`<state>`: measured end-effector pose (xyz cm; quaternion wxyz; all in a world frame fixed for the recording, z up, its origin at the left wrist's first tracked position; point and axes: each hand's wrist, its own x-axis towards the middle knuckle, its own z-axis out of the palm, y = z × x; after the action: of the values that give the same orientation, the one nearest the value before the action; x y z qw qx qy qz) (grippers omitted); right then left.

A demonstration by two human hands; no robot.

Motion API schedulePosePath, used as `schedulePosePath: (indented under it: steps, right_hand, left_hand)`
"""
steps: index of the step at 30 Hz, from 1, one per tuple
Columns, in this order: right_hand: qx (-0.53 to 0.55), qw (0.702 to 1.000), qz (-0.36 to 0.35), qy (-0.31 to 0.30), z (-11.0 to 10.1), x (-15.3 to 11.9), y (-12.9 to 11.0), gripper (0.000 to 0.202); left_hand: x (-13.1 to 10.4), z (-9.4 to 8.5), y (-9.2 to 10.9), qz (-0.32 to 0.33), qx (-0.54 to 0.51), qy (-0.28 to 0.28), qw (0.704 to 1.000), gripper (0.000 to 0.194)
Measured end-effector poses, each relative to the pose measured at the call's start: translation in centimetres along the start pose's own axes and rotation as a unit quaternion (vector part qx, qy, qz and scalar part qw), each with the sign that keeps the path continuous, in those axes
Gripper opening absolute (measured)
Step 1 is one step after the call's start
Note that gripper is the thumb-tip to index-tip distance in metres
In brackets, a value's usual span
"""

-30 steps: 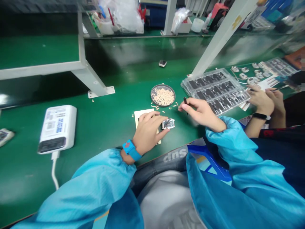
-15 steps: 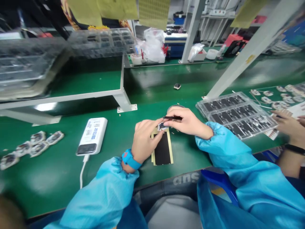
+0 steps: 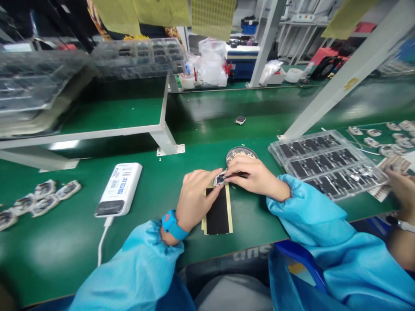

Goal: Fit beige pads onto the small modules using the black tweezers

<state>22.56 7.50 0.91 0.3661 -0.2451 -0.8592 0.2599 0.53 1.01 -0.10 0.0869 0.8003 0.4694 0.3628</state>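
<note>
My left hand (image 3: 196, 196) pinches a small white watch-like case (image 3: 219, 178) with dark electronics inside. In my right hand (image 3: 256, 176) is a thin dark tool, probably tweezers (image 3: 239, 174), whose tip reaches to the case; the tip itself is too small to make out. Under the hands lies a black sheet with yellow edges (image 3: 218, 211) on the green table. Just behind my right hand sits a round dish (image 3: 241, 153) of tiny light-coloured pieces, partly hidden by that hand.
A white power bank (image 3: 119, 189) with a cable lies left, beside several white cases (image 3: 45, 198). Clear trays of dark parts (image 3: 319, 162) stand right, near a co-worker's hand (image 3: 402, 185). A single small case (image 3: 240, 120) lies farther back. Metal shelf legs (image 3: 168, 140) stand on the table.
My right hand has lowered slightly and the dark tool's tip now points into the case. More of the round dish shows. The co-worker's hand at right has shifted.
</note>
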Motion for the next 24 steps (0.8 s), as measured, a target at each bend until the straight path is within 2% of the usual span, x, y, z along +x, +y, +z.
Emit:
schedulePosePath:
  steps: [9, 15, 19, 24]
  right_hand:
    - [0.005, 1.0, 0.008, 0.002, 0.9, -0.5, 0.4, 0.013]
    - [0.021, 1.0, 0.017, -0.009, 0.7, -0.5, 0.6, 0.012]
    - [0.005, 0.999, 0.016, 0.039, -0.2, -0.2, 1.1, 0.012]
    - [-0.022, 0.996, 0.025, 0.086, -0.3, -0.1, 1.3, 0.01]
  left_hand:
    - [-0.3, 0.4, -0.1, 0.0, 0.004, -0.016, 1.0, 0.036]
    - [-0.3, 0.4, -0.3, -0.02, 0.006, -0.021, 1.0, 0.034]
    - [-0.3, 0.6, -0.6, -0.052, -0.006, -0.01, 0.999, 0.036]
    - [-0.4, 0.6, -0.4, -0.045, -0.01, -0.006, 0.999, 0.034]
